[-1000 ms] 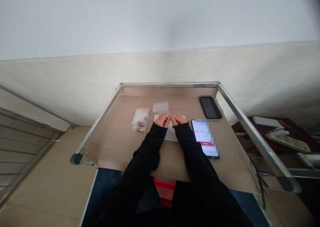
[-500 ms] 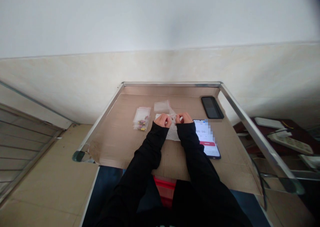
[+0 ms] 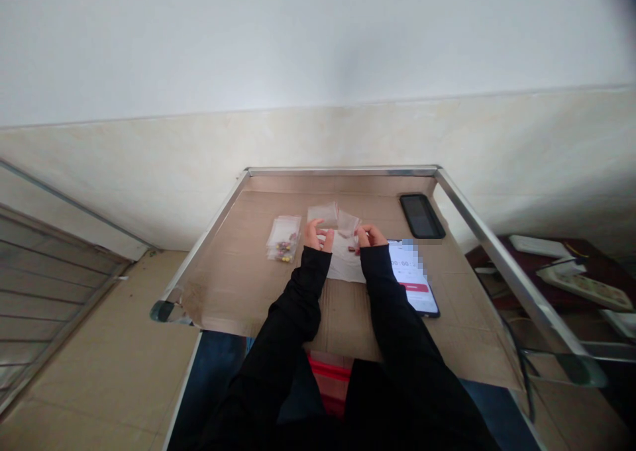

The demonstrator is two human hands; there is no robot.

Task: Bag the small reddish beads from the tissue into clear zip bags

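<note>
My left hand (image 3: 317,235) and my right hand (image 3: 371,236) are raised a little apart, fingers spread, over a white paper sheet (image 3: 344,264). Nearest my left fingertips lies a clear plastic bag (image 3: 322,214). Just beyond my right fingers sits a smaller clear bag (image 3: 348,224). A few tiny red pieces (image 3: 352,248) rest on the paper beside my right hand. To the left, a clear bag of small coloured items (image 3: 283,238) lies on the cardboard sheet (image 3: 342,318).
A phone showing a timer (image 3: 410,270) lies right of my right hand, and a black phone (image 3: 421,216) lies beyond it. A metal frame (image 3: 342,171) borders the cardboard. A power strip (image 3: 586,289) sits on a dark surface at the right.
My hands, pinched close together over the paper earlier, have moved apart with their fingers opened. A small clear bag now shows between them.
</note>
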